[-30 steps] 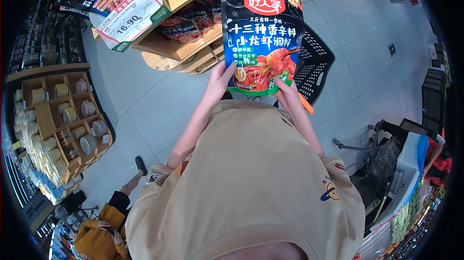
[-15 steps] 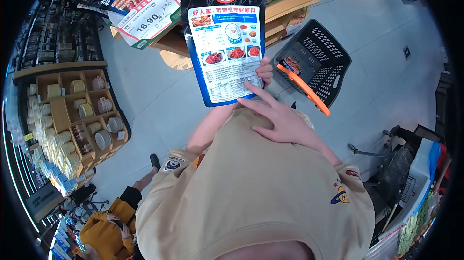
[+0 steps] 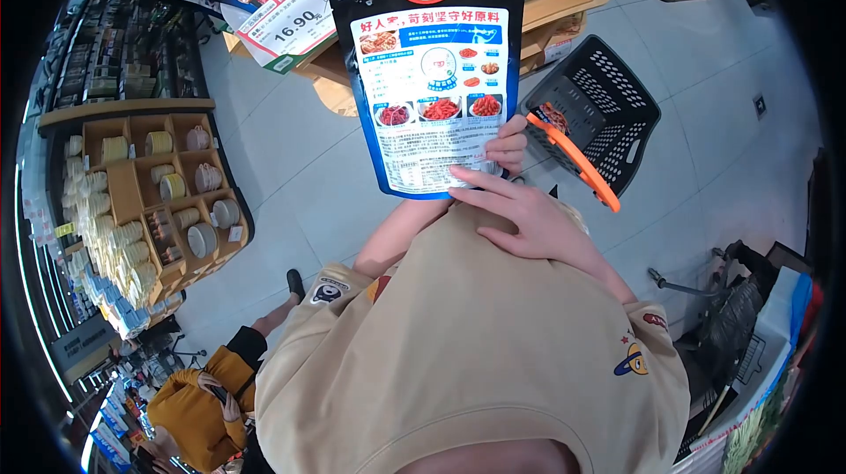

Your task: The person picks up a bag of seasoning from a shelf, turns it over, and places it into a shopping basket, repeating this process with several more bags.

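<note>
A black, blue and white seasoning pouch (image 3: 432, 86), printed with Chinese text and small food pictures, is held upright before my chest, its printed panel towards me. From behind it, my left hand (image 3: 507, 146) grips it, with fingers curled round its lower right edge; the palm is hidden. My right hand (image 3: 520, 220) has its fingers stretched apart, and two fingertips touch the lower front of the pouch. A price sign (image 3: 291, 25) reading 16.90 stands beyond its upper left side.
A black shopping basket (image 3: 608, 77) with an orange handle (image 3: 577, 161) stands on the tiled floor (image 3: 696, 122) at right, a packet inside. Wooden shelving (image 3: 564, 3) lies ahead. Bowls fill a display (image 3: 163, 183) at left. A person in a mustard top (image 3: 189, 412) is at lower left.
The pouch sits slightly further right in view and looks a little bigger. The surroundings have also shifted right. Both hands keep about the same places on the pouch.
</note>
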The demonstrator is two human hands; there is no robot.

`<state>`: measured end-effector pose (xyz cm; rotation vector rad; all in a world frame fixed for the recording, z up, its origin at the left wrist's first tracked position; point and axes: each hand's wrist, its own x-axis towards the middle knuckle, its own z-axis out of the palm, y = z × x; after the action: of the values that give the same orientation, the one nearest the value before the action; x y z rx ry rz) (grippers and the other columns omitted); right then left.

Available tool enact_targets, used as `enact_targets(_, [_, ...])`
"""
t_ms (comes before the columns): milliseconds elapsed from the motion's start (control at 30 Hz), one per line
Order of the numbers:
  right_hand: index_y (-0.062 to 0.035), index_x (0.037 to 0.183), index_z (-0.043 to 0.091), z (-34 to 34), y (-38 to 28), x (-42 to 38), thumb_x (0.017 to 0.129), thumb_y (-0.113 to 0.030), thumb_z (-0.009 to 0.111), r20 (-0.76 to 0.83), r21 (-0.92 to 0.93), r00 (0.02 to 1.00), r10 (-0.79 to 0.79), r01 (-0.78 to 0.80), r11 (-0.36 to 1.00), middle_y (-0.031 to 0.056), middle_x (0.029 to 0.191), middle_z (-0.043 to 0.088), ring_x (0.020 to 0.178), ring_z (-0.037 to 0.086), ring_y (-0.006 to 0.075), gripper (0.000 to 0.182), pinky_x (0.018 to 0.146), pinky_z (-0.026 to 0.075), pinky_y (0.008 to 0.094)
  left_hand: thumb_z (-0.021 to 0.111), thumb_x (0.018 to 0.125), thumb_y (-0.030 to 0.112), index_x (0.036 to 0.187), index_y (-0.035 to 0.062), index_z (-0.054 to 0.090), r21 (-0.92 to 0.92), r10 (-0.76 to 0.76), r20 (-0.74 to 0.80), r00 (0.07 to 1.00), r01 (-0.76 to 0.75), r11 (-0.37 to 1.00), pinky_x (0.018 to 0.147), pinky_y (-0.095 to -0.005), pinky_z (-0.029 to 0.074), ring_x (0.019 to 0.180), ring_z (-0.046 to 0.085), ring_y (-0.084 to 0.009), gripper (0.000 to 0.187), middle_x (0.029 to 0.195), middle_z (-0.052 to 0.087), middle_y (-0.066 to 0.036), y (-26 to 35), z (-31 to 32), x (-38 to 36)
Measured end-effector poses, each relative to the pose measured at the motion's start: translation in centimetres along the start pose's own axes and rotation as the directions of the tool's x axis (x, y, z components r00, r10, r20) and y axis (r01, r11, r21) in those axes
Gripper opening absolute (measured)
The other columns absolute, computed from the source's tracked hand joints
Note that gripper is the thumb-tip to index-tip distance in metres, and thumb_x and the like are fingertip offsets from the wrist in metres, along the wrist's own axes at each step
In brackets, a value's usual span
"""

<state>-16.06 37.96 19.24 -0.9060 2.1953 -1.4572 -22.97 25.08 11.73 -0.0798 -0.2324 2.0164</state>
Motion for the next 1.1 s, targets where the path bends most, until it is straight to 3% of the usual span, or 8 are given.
enact_targets(133, [-0.007,0.113,0.051,0.3,0.6,-0.6,0.067,0.002,0.057,-0.057,0.096,0.998,-0.031,0.037,0.995,0.0085,0.127,0.04,0.099,0.054,0.022,0.047,0.079,0.046,0.0298,0.038,0.085,0.037,0.069,0.0081,0.031,0.013,0.04,0.031,0.999,-0.041,0.999,0.056,-0.0185,0.031,0.052,0.036,-0.0077,0.034,0.059,0.035,0.0,-0.6,0.1,-0.2])
enact_targets(200, [-0.0026,0.105,0.054,-0.1,2.1,-1.4,0.071,0.002,0.054,-0.249,-0.007,0.96,-0.127,0.13,0.992,0.0105,0.12,0.047,0.081,0.06,0.0182,0.034,0.074,0.048,0.0274,0.037,0.086,0.038,0.071,0.0079,0.032,0.029,0.069,0.017,0.997,-0.069,0.997,0.057,-0.0191,0.032,0.054,0.036,-0.0083,0.034,0.061,0.036,-0.001,-1.9,2.2,-0.4])
enact_targets(267, [0.0007,0.102,0.054,-0.9,3.4,-1.3,0.074,0.005,0.051,-0.474,0.187,0.877,-0.075,0.183,0.965,0.0139,0.116,0.049,0.072,0.06,0.0141,0.028,0.069,0.047,0.0234,0.039,0.084,0.041,0.073,0.0069,0.032,0.213,0.32,-0.186,0.929,-0.28,0.936,0.056,-0.0206,0.034,0.056,0.037,-0.0097,0.037,0.064,0.036,-0.002,-3.4,5.4,-0.6])
enact_targets(333, [0.0007,0.101,0.053,-2.4,4.0,-0.8,0.076,0.005,0.051,-0.715,0.223,0.695,0.081,0.117,0.968,0.0113,0.109,0.052,0.077,0.058,0.0125,0.026,0.069,0.045,0.0221,0.045,0.081,0.045,0.073,0.006,0.032,0.09,0.227,-0.272,0.935,-0.21,0.974,0.054,-0.0198,0.035,0.055,0.037,-0.0094,0.042,0.062,0.036,-0.002,-3.2,2.8,-0.7])
enact_targets(400, [0.0001,0.102,0.052,-4.0,3.7,1.0,0.08,-0.002,0.051,-0.792,0.37,0.571,0.215,0.17,0.913,0.0078,0.103,0.052,0.079,0.056,0.0108,0.022,0.07,0.044,0.0214,0.049,0.078,0.048,0.072,0.0056,0.031,-0.091,-0.038,0.067,0.997,0.044,0.995,0.053,-0.0174,0.034,0.054,0.037,-0.0087,0.046,0.061,0.036,-0.003,-3.0,0.3,-0.1])
enact_targets(600, [-0.002,0.099,0.05,-7.4,4.6,3.3,0.087,-0.02,0.046,-0.568,0.674,0.665,0.485,0.037,0.738,0.0015,0.089,0.056,0.083,0.053,0.0056,0.022,0.072,0.042,0.0204,0.051,0.078,0.046,0.071,0.0067,0.03,-0.182,-0.149,0.054,0.987,0.157,0.971,0.053,-0.0162,0.033,0.052,0.038,-0.0077,0.045,0.06,0.036,-0.002,-4.4,1.3,0.0])
enact_targets(767, [0.0,0.086,0.056,-7.3,7.6,4.8,0.085,-0.023,0.05,-0.566,0.792,0.694,0.446,0.307,0.527,0.0059,0.084,0.061,0.073,0.058,0.0084,0.023,0.065,0.046,0.0209,0.05,0.079,0.043,0.071,0.0074,0.031,-0.133,-0.165,0.007,0.986,0.165,0.977,0.055,-0.0156,0.031,0.052,0.038,-0.007,0.041,0.06,0.035,-0.001,-5.1,0.7,0.2])
enact_targets(1100, [0.0016,0.088,0.056,-7.0,8.3,4.9,0.085,-0.021,0.05,-0.542,0.813,0.684,0.489,0.281,0.509,0.0071,0.084,0.061,0.074,0.059,0.0103,0.023,0.067,0.047,0.0215,0.046,0.08,0.041,0.072,0.0081,0.032,-0.172,-0.208,0.026,0.978,0.209,0.963,0.056,-0.0161,0.03,0.052,0.038,-0.006,0.037,0.062,0.037,0.0,-5.2,-0.1,0.2])
